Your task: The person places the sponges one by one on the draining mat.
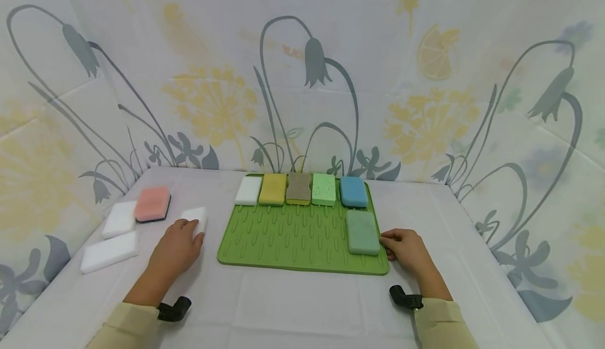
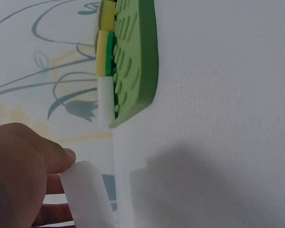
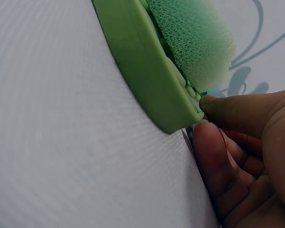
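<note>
My left hand (image 1: 176, 249) pinches a white sponge (image 1: 196, 216) left of the green mat (image 1: 283, 249). In the left wrist view the thumb lies against the near end of this white sponge (image 2: 88, 192), with fingers behind it. At the mat's right edge, my right hand (image 1: 410, 252) grips the rim between thumb and finger, as the right wrist view shows on the mat (image 3: 147, 80). Close beside that hand, a pale green, open-pored sponge (image 1: 362, 233) lies on the mat.
Along the mat's back edge sit a white sponge (image 1: 248, 191), a yellow one (image 1: 272, 189), a brown-topped one (image 1: 298, 188), a speckled green one (image 1: 323, 189) and a blue one (image 1: 354, 191). At left lie a pink sponge (image 1: 153, 203) and two white ones (image 1: 120, 219). Patterned cloth (image 1: 302, 102) stands behind.
</note>
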The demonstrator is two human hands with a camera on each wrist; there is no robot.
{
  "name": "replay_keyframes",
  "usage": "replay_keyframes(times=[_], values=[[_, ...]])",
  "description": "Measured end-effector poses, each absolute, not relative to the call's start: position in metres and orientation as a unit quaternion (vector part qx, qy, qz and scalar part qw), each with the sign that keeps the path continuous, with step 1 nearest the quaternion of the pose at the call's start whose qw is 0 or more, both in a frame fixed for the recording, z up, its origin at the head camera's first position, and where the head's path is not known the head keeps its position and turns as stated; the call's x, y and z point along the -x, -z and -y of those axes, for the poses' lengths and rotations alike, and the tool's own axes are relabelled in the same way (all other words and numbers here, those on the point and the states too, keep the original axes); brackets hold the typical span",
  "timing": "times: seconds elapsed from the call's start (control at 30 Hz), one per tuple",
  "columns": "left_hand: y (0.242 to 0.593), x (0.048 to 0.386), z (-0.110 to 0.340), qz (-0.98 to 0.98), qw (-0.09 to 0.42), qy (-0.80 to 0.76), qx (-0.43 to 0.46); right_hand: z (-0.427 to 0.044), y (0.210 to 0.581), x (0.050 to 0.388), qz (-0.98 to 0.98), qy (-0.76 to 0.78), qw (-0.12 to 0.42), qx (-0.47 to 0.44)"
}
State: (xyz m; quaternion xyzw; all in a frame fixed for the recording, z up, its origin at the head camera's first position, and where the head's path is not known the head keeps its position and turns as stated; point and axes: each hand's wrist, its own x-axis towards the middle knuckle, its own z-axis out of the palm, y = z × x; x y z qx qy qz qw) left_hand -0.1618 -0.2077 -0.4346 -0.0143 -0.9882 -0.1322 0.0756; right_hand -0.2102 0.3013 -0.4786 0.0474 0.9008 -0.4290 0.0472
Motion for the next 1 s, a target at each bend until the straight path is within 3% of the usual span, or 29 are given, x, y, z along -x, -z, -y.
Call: replay_keyframes(times=[1.0], values=[[0.427,0.175,0.141,0.985,0.073,0.147,0.059,-0.300,0.477,0.210,-0.901,0.428,0.049,-0.048]])
